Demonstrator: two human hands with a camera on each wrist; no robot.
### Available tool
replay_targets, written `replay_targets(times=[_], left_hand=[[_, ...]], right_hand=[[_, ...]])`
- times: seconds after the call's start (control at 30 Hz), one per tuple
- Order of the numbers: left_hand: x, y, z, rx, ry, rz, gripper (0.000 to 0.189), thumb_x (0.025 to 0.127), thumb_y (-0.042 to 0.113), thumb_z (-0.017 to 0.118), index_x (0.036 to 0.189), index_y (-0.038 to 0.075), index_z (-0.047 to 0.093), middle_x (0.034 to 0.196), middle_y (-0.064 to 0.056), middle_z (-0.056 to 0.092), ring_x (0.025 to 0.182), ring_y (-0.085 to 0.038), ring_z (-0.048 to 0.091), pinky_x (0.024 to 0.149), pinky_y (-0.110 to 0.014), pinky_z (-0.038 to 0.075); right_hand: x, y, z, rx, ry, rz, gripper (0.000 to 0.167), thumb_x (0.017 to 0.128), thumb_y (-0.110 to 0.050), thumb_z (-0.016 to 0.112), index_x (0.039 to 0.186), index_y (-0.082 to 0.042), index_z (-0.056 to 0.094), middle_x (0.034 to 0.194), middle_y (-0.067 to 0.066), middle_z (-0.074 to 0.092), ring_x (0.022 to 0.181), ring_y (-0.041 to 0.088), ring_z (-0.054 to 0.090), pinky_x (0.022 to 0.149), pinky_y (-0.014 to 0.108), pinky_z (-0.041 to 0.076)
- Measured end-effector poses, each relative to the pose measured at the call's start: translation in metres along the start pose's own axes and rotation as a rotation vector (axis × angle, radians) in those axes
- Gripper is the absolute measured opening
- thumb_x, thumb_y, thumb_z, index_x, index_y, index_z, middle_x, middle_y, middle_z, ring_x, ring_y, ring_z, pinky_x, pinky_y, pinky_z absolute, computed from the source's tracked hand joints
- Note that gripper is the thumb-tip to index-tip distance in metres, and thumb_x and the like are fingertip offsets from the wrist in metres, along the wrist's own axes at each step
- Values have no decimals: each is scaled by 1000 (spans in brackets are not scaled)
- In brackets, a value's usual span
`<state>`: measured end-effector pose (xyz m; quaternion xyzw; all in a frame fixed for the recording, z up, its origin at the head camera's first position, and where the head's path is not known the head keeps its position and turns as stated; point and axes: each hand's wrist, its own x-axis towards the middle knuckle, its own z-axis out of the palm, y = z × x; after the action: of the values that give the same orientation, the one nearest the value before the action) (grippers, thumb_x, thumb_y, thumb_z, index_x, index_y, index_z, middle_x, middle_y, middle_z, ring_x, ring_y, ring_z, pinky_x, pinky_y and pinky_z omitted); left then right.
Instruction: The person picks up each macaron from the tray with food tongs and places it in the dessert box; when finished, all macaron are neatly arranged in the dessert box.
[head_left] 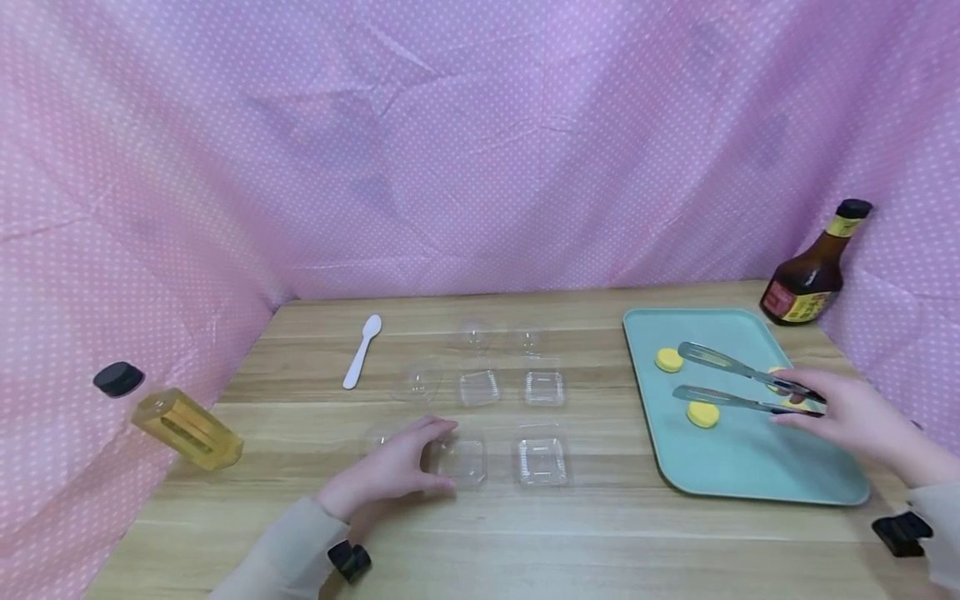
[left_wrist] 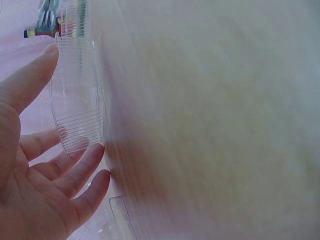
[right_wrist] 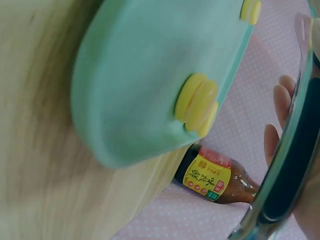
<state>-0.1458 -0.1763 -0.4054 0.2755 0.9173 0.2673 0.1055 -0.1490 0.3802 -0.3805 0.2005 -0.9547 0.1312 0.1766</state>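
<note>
My left hand (head_left: 397,468) is at the left side of a small clear plastic box (head_left: 462,462), thumb and fingers spread apart. In the left wrist view its thumb tip meets one corner of the box (left_wrist: 77,95), and fingertips lie along the opposite edge. Over the green tray (head_left: 750,462), my right hand (head_left: 847,412) grips metal tongs (head_left: 723,362) by their dark handles; the arms are spread, with nothing seen between their tips. Yellow macarons (head_left: 703,414) lie on the tray, some partly hidden under the tongs and hand. Several macarons (right_wrist: 197,102) sit close together in the right wrist view.
More clear boxes (head_left: 542,461) and domed clear lids (head_left: 474,336) stand mid-table. A white spoon (head_left: 363,352) lies at the back left. A bottle of yellow liquid (head_left: 187,429) stands at the left edge, a brown sauce bottle (head_left: 806,283) behind the tray. Pink dotted cloth (head_left: 480,167) surrounds the table.
</note>
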Motion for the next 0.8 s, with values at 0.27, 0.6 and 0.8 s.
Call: replay_targets(times=[0.27,0.6,0.8], left_hand=[[0,-1,1,-6,-1,10,79,74,37,80,136,1,47,127,-9,55,117,-23,53,103,-45,42],[0,-2,1,-42,-1,-4,78,74,36,80,136,2,47,123,-6,57,115,-22,54,102,-46,42],[0,-3,0,-75,-10,-46,77,74,37,80,136,7,47,120,-3,59,116,-23,54,105,-47,40]], right_hand=[[-5,5,2,-55,-64,2,57,54,-18,89,104,-3,66,94,15,71,79,14,64,61,21,49],[-10,5,4,-24,-182,91,59,60,-19,87,109,3,63,98,28,67,81,42,65,62,52,53],[-10,6,5,-15,-235,133,60,62,-21,86,111,4,61,100,31,65,82,43,64,61,52,52]])
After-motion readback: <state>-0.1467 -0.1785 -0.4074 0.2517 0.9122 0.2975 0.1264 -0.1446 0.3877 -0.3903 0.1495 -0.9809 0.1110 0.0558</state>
